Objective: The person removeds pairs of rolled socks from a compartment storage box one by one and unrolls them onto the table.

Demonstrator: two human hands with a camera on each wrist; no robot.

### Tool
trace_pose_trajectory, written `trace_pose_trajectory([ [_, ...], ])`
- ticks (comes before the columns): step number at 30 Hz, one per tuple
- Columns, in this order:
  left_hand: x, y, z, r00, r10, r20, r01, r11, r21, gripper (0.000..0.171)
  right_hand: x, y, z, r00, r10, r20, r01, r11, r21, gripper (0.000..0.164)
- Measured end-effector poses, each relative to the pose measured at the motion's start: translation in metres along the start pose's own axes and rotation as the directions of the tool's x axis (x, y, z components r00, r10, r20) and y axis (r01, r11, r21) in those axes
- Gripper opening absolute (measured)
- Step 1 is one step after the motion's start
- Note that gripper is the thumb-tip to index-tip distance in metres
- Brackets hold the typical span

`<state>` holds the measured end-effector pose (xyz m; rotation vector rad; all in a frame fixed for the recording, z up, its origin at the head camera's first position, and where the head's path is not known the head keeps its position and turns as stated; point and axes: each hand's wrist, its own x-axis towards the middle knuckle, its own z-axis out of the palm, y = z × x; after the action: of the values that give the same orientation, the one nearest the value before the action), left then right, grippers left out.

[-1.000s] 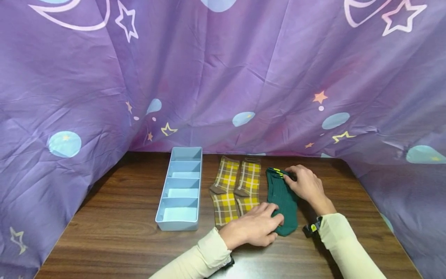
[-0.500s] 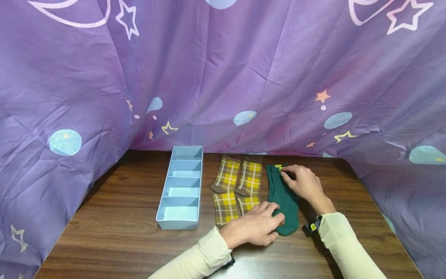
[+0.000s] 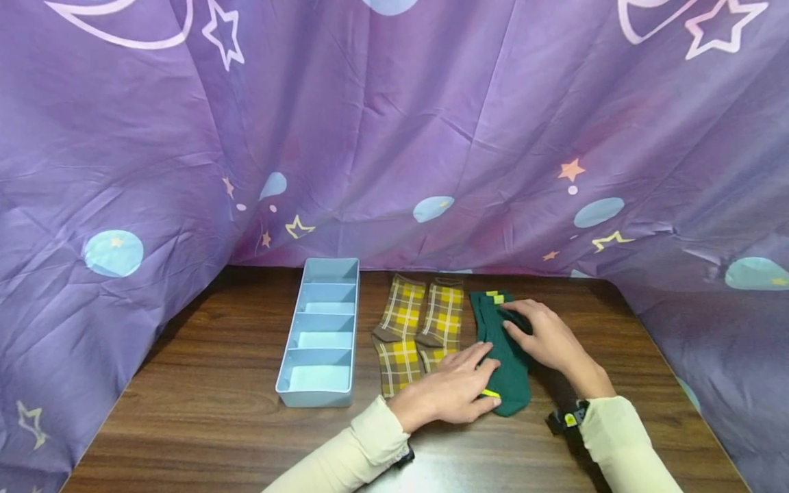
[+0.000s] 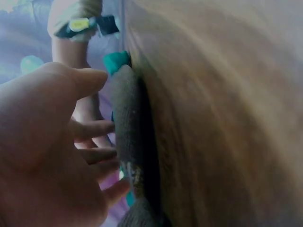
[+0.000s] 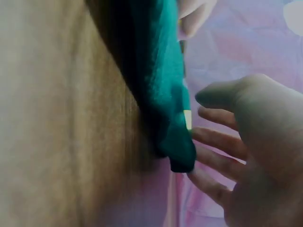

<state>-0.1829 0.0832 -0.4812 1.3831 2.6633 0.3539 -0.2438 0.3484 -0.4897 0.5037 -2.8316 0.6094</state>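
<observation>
A pair of dark green socks (image 3: 510, 376), one laid over the other, lies flat on the table's right half, with yellow marks at the cuffs and a yellow strip lower down. My left hand (image 3: 455, 389) is spread, its fingertips on the left edge of the green socks. Near the cuffs, my right hand (image 3: 547, 337) is held with loosely extended fingers; in the right wrist view its fingers (image 5: 220, 142) come up beside the green fabric and pinch nothing. Left of the green pair lie two yellow-and-brown plaid socks (image 3: 401, 311), one partly covered by my left hand.
A light blue bin (image 3: 317, 398) with several compartments stands left of the plaid socks. The brown wooden table (image 3: 203, 383) ends at the back against a purple curtain (image 3: 394, 137) printed with stars and moons.
The folded-looking cuffs of the green socks are now flat. My right hand has let go of them and drawn slightly toward me. My left fingers have straightened, uncovering a yellow strip.
</observation>
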Motion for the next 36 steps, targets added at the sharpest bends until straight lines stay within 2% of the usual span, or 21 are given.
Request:
trace_pose_trajectory([
  [3, 0.001, -0.002, 0.001, 0.999, -0.036, 0.018, 0.035, 0.999, 0.018, 0.068, -0.01, -0.002, -0.001, 0.999, -0.01, 0.031, 0.009, 1.0, 0.027, 0.044],
  [9, 0.001, -0.003, 0.001, 0.997, -0.073, 0.037, 0.072, 0.997, 0.035, 0.072, -0.024, -0.005, -0.004, 0.99, 0.05, 0.134, -0.054, 0.998, 0.025, 0.071],
  [16, 0.001, -0.002, -0.001, 0.995, -0.09, 0.039, 0.09, 0.996, 0.017, 0.072, -0.027, -0.002, -0.008, 0.982, 0.089, 0.167, -0.087, 0.996, -0.016, 0.087],
  [18, 0.001, -0.002, -0.001, 0.995, -0.09, 0.039, 0.09, 0.996, 0.022, 0.072, -0.028, -0.001, -0.009, 0.98, 0.086, 0.179, -0.084, 0.996, -0.018, 0.085],
  [24, 0.001, -0.001, -0.001, 0.996, -0.088, 0.023, 0.087, 0.995, 0.052, 0.071, -0.031, 0.003, -0.012, 0.986, 0.03, 0.163, -0.032, 0.999, 0.007, 0.063],
  [31, 0.001, -0.002, 0.0, 0.997, -0.079, 0.026, 0.078, 0.995, 0.057, 0.069, -0.029, 0.006, -0.009, 0.997, -0.044, 0.058, 0.04, 0.996, 0.076, 0.063],
  [36, 0.0, -0.003, -0.002, 0.998, -0.057, 0.034, 0.055, 0.997, 0.056, 0.066, -0.028, 0.005, -0.006, 0.995, -0.096, 0.009, 0.095, 0.993, 0.065, 0.06],
])
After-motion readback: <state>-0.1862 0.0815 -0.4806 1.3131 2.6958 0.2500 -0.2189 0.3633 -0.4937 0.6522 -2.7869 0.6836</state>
